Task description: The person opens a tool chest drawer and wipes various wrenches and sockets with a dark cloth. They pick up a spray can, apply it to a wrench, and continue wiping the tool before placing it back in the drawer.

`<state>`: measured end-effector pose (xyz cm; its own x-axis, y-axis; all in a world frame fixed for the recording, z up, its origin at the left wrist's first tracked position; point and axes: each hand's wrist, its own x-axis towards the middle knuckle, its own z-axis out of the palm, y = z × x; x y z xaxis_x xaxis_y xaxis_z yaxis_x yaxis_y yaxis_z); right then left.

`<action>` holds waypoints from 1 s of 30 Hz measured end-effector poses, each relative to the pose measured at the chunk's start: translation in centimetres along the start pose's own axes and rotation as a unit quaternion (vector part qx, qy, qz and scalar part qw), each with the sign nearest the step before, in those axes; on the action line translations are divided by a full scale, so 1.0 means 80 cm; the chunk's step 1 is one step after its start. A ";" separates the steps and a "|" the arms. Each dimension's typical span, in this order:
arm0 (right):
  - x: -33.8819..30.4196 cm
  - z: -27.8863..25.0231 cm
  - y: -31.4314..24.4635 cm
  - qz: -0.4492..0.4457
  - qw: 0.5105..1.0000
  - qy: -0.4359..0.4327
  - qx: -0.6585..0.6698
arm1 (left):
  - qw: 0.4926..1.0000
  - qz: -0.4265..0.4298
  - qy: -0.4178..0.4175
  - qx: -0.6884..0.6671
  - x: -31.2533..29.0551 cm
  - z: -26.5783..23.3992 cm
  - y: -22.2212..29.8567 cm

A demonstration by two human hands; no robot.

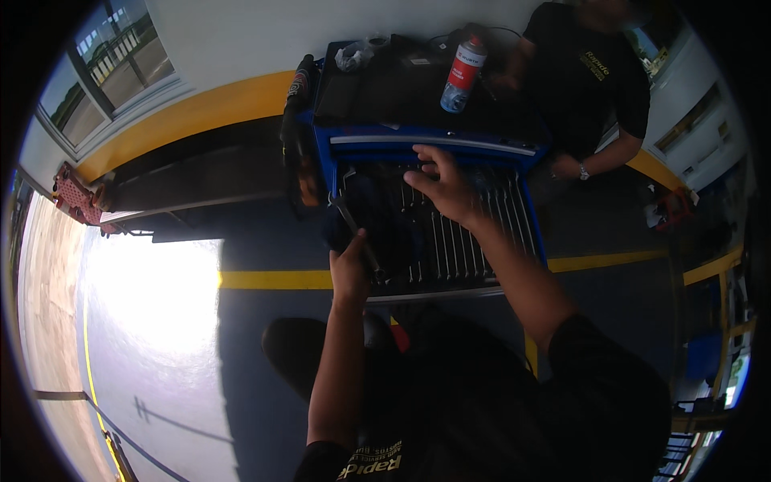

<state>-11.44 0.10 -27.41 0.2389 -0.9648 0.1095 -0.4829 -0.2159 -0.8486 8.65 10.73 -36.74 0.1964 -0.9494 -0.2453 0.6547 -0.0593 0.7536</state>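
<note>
My left hand (350, 271) is closed round a long metal wrench (347, 215) that slants over the left side of an open tool drawer (430, 296). Beside the wrench hangs a dark bundle (385, 221), which looks like cloth; whether my left hand also grips it is hard to tell. Above the drawer's far part, my right hand (444, 189) has its fingers apart and holds nothing. Several wrenches (458, 249) lie in a row in the drawer, under and to the right of my right hand. The drawer belongs to a blue tool cabinet (321, 153).
On the cabinet's dark top stand a red and blue spray can (463, 76) and a crumpled clear plastic bag (352, 56). A person (590, 88) in a black shirt stands at the cabinet's right. A dark bench (201, 173) runs along the wall at left.
</note>
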 end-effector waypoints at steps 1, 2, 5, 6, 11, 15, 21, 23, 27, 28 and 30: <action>0.023 -0.017 -0.001 0.009 0.997 0.064 0.036 | 1.000 -0.010 0.015 -0.015 0.005 -0.004 -0.001; 0.047 -0.033 -0.008 0.011 0.990 0.117 0.073 | 1.000 -0.016 0.025 -0.002 0.007 -0.011 -0.001; 0.127 -0.093 -0.009 -0.055 0.970 0.230 0.051 | 0.998 -0.039 0.039 0.006 0.012 -0.014 0.002; 0.150 -0.109 -0.012 -0.059 0.964 0.260 0.011 | 0.998 -0.052 0.039 -0.009 0.009 -0.010 0.003; 0.264 -0.163 0.019 0.004 0.911 0.390 -0.137 | 0.993 -0.111 -0.022 -0.045 0.012 -0.007 -0.005; 0.304 -0.162 0.036 -0.042 0.921 0.340 -0.185 | 0.979 -0.160 -0.054 -0.118 0.020 -0.002 -0.006; 0.226 -0.145 0.034 -0.162 0.928 0.302 -0.145 | 0.961 -0.181 -0.101 -0.182 0.006 0.023 0.013; 0.159 -0.138 0.021 -0.225 0.948 0.219 -0.053 | 0.963 -0.153 -0.112 -0.194 0.000 0.017 0.024; 0.040 -0.159 -0.024 -0.152 0.955 0.167 0.191 | 0.968 -0.150 -0.109 -0.168 0.024 -0.021 -0.001; 0.011 -0.163 -0.033 -0.122 0.951 0.162 0.233 | 0.971 -0.154 -0.094 -0.156 0.019 -0.018 -0.001; -0.051 -0.152 -0.058 -0.136 0.923 0.181 0.312 | 0.988 -0.103 -0.057 -0.103 0.004 -0.004 0.011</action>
<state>-20.41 3.22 -17.65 -0.0725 -0.8991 0.4318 0.1586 -0.4378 -0.8850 9.55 10.48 -36.36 -0.0323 -0.9530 -0.3013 0.8087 -0.2021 0.5524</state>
